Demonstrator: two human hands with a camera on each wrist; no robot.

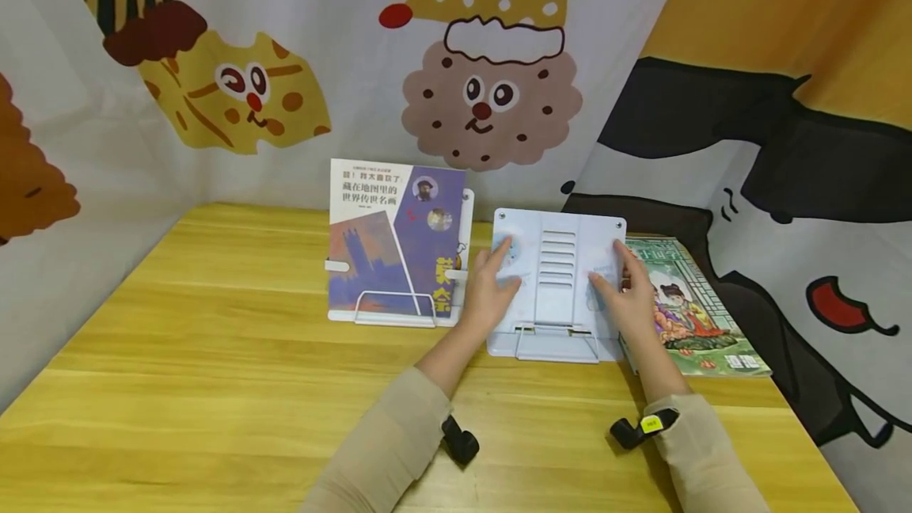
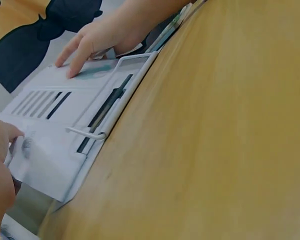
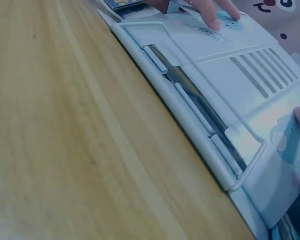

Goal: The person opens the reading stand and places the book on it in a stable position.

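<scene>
White book stand (image 1: 527, 295): set on the wooden table (image 1: 214, 386), between the purple book (image 1: 427, 260) and the green book (image 1: 694, 315).
Facing: the slotted front is turned up and toward the person (image 1: 388, 438), the wire rest (image 2: 86, 133) at the near edge.
Long axis: cannot be told surely, width and height being nearly alike; the column of slots (image 1: 558, 258) is pointed away from the person.
Left hand (image 1: 487, 291): the left edge is gripped, thumb on the front.
Right hand (image 1: 632, 295): the right edge is gripped likewise.
</scene>
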